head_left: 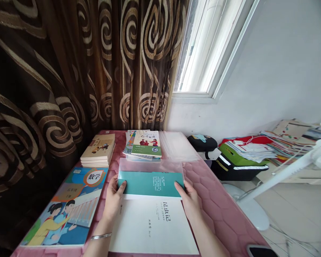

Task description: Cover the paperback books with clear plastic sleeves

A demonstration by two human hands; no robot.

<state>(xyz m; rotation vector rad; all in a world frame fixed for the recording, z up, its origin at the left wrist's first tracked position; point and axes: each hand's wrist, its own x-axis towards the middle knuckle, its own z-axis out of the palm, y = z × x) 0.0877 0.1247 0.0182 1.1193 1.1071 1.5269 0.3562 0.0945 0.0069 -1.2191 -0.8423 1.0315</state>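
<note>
An open book (153,228) lies in front of me, its white title page facing up. Its teal cover flap (149,184) is turned toward the far side, with a clear plastic book cover (149,165) over it and extending beyond its far edge. My left hand (113,198) pinches the left edge of the covered flap, thumb on top. On the right edge, my right hand (189,200) has the same hold. The fingers beneath are mostly hidden.
A maths textbook (69,207) lies on the left, before a stack of books (98,148). Farther back are a book pile (146,146) and clear plastic sheets (178,146). A phone (260,251) rests by the near right edge; a white fan (280,175) stands beyond.
</note>
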